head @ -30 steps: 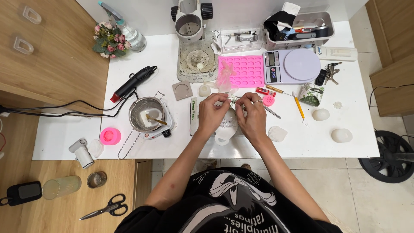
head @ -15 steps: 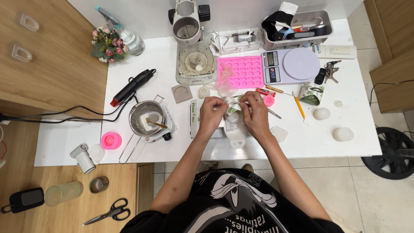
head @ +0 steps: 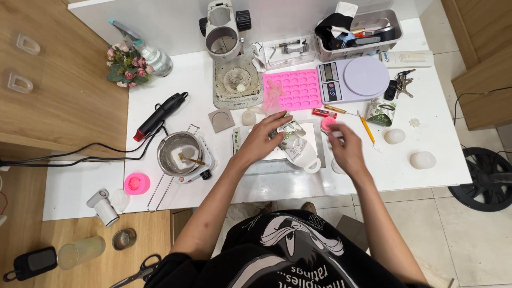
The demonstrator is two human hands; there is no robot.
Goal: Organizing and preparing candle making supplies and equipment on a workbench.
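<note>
Head view, worktable inventory. Left hand (head: 261,140): fingers curled around a small patterned paper cup (head: 290,129), green-and-white print, tilted over a white ceramic mug (head: 303,152) that lies on its side on a pale rectangular mat (head: 316,132). Right hand (head: 345,148): fingertips pinched together beside a small round pink lid (head: 327,124); what they pinch is too small to tell. Pink silicone mould tray (head: 298,88): soft, gridded with shallow cavities, just behind the hands. Lilac kitchen scale (head: 352,80): smooth round platform, touching the tray's right edge. Steel melting pot (head: 178,153): round, shiny, on a small white hotplate, left of the hands. Two white, matte, egg-shaped lumps (head: 423,159): toward the table's right edge, with bare white surface around them. Table's near edge (head: 266,186): open strip just before the person's body.
</note>
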